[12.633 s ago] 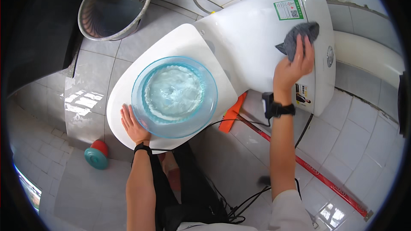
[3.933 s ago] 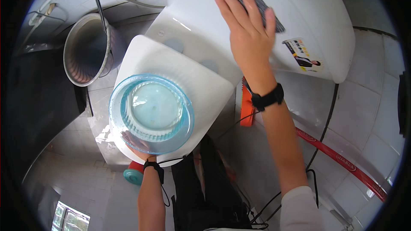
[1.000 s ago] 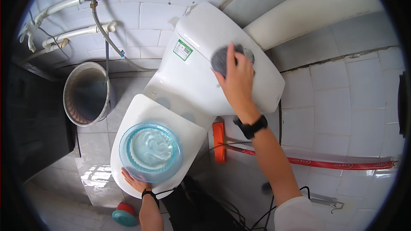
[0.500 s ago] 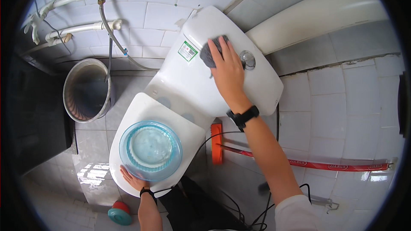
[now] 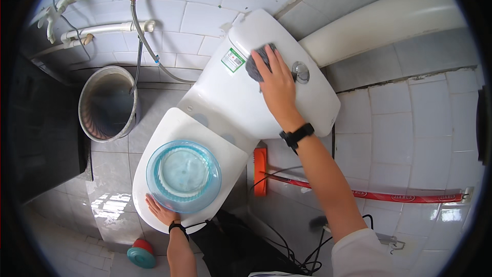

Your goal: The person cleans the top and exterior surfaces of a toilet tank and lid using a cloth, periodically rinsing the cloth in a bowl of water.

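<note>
A dark grey cloth [image 5: 254, 67] lies bunched under the fingers of my right hand [image 5: 279, 90], which presses it onto the lid of the white toilet tank [image 5: 318, 105]. Just right of my fingers is the round silver flush button [image 5: 301, 73]. My left hand [image 5: 163, 212] rests flat on the front left of the white toilet seat lid [image 5: 154, 159], fingers stretched out. Those fingers lie close to the rim of a clear blue plastic basin [image 5: 215, 177]. Water seems to be in the basin. A green-edged label [image 5: 232, 60] is stuck to the tank's front.
A grey bucket [image 5: 84, 103] with a hose hanging into it stands at left, below white wall pipes [image 5: 107, 30]. Right of the toilet are an orange brush head [image 5: 260, 173] with a red pole [image 5: 394, 196] and black cables [image 5: 287, 243]. A thick white pipe [image 5: 389, 18] crosses the upper right.
The view has shifted a little, moving the scene slightly rightward. My right hand and the cloth remain beside the flush button; my left hand stays on the seat lid.
</note>
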`<action>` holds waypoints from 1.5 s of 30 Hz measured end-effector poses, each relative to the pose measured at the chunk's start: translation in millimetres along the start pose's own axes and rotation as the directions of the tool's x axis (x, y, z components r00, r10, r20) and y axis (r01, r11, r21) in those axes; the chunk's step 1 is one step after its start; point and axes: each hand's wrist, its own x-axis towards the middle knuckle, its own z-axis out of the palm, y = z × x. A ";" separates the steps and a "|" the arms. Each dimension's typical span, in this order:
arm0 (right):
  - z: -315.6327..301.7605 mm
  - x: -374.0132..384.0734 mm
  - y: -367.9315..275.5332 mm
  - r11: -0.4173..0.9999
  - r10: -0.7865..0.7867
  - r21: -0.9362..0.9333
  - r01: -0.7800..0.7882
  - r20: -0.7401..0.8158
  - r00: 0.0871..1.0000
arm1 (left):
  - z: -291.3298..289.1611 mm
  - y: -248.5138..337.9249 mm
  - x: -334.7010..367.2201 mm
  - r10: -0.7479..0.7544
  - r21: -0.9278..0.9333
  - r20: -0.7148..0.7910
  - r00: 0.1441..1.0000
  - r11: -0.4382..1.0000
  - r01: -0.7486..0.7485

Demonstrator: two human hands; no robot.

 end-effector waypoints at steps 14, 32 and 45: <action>-11.0 -18.3 14.4 1.000 0.012 0.021 -0.013 0.028 1.000 | 4.2 -1.1 -0.8 0.005 -0.011 0.003 1.000 1.000 -0.005; -34.6 -69.4 27.6 0.983 0.148 0.098 -0.152 0.052 0.988 | 15.5 -14.5 -2.5 0.021 0.027 -0.023 1.000 0.999 -0.020; -27.4 -67.0 29.3 0.976 0.204 0.078 -0.203 -0.008 0.979 | 17.7 -10.0 -3.3 0.005 -0.016 0.020 1.000 1.000 -0.005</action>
